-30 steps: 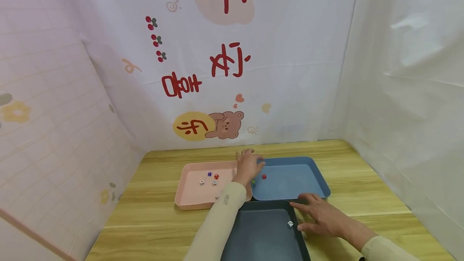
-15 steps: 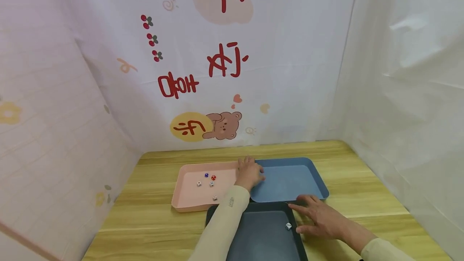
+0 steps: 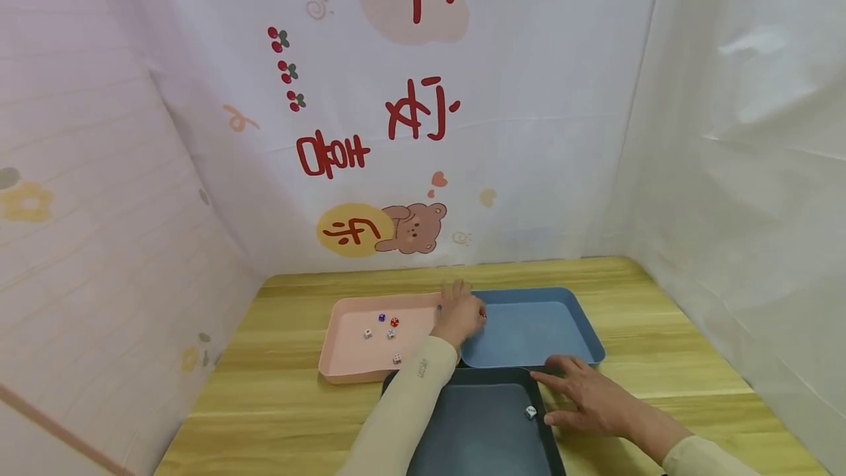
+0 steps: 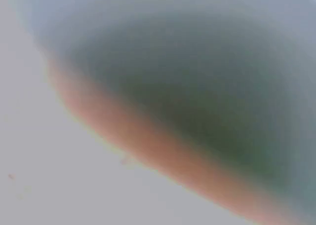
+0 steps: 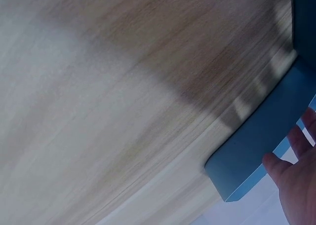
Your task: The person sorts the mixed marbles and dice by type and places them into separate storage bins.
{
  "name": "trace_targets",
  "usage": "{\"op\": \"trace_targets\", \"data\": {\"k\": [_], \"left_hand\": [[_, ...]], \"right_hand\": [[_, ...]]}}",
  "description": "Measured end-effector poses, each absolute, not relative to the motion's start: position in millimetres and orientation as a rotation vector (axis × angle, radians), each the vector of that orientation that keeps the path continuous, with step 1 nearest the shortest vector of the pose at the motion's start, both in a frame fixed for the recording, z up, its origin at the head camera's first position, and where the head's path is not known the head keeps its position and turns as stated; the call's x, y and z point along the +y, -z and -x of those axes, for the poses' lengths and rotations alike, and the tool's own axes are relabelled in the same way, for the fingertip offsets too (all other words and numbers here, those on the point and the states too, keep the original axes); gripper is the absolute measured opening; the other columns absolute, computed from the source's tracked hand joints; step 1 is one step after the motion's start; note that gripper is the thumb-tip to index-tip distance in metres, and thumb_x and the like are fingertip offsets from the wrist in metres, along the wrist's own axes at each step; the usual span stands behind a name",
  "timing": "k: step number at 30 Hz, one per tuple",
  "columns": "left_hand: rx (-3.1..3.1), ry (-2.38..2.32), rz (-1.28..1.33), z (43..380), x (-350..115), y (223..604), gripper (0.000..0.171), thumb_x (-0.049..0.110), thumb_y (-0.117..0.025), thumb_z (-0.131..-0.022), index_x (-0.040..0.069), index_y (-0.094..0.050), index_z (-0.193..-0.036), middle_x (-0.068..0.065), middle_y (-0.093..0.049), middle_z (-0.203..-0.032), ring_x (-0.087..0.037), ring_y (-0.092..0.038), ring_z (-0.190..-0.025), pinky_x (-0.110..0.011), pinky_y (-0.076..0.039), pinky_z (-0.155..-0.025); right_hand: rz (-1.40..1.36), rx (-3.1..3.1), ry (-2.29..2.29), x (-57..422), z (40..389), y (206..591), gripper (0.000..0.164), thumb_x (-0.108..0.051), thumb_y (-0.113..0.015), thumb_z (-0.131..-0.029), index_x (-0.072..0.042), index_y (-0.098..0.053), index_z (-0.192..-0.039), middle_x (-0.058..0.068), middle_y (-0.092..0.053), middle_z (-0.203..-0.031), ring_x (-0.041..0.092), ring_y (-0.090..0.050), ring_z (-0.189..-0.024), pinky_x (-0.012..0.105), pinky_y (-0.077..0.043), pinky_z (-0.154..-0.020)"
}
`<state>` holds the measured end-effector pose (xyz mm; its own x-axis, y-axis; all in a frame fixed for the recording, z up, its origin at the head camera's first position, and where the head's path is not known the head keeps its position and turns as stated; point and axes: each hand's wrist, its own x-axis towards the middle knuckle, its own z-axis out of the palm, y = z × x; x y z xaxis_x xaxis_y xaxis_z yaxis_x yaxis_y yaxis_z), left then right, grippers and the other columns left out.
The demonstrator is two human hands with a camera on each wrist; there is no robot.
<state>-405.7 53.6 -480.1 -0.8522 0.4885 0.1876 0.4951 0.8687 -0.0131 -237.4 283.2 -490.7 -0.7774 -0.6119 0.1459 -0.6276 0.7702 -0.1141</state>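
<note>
My left hand [image 3: 460, 314] reaches over the border between the pink tray [image 3: 344, 372] and the blue tray [image 3: 537, 329]. Its fingers are bent, and a red die [image 3: 483, 315] shows pinched at the fingertips, mostly covered by them. The left wrist view is only a blur of colour. My right hand [image 3: 588, 397] has its fingers spread, with the fingertips at the right rim of the dark grey tray [image 3: 482, 424]; in the right wrist view its fingers [image 5: 276, 163] overlap a blue tray rim. A white die [image 3: 531, 412] lies in the dark tray near the right thumb.
In the pink tray lie several dice, among them a blue die [image 3: 381, 318], a red-orange die [image 3: 394, 322] and a white die [image 3: 396, 358]. The three trays stand close together on a wood-grain table [image 3: 264, 402]. White printed sheets [image 3: 529, 167] hang behind and at the sides.
My left hand lowers over the blue tray's left side, its fingers closing, and a red die that lay there now shows at its fingertips. The right hand stays in place.
</note>
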Motion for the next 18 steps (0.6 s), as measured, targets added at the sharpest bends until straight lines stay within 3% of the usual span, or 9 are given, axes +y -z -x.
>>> {"op": "trace_targets", "data": {"k": [4, 11, 18], "left_hand": [[-2.892, 0.134, 0.693, 415, 27, 458, 0.008, 0.042, -0.064, -0.081, 0.036, -0.069, -0.079, -0.004, -0.043, -0.13, -0.027, -0.027, -0.126, -0.058, -0.013, -0.101], [-2.873, 0.253, 0.515, 424, -50, 430, 0.012, 0.034, -0.068, -0.08, 0.025, -0.072, -0.085, -0.01, -0.047, -0.126, -0.031, -0.03, -0.124, -0.061, -0.01, -0.1], [-2.921, 0.24, 0.343, 423, -114, 432, 0.01, 0.033, -0.07, -0.077, 0.023, -0.07, -0.077, -0.011, -0.05, -0.117, -0.032, -0.033, -0.118, -0.06, -0.018, -0.097]], "right_hand": [[-0.998, -2.865, -0.243, 282, 237, 490, 0.066, -0.059, -0.049, -0.082, -0.018, -0.047, -0.133, 0.014, -0.042, -0.125, 0.032, -0.041, -0.112, 0.049, -0.044, -0.077], [-0.989, -2.865, -0.252, 284, 237, 491, 0.067, -0.06, -0.048, -0.082, -0.018, -0.047, -0.133, 0.013, -0.042, -0.125, 0.032, -0.041, -0.112, 0.049, -0.044, -0.077], [-0.991, -2.856, -0.256, 284, 237, 492, 0.067, -0.06, -0.049, -0.081, -0.017, -0.048, -0.132, 0.013, -0.042, -0.125, 0.032, -0.042, -0.111, 0.049, -0.044, -0.077]]}}
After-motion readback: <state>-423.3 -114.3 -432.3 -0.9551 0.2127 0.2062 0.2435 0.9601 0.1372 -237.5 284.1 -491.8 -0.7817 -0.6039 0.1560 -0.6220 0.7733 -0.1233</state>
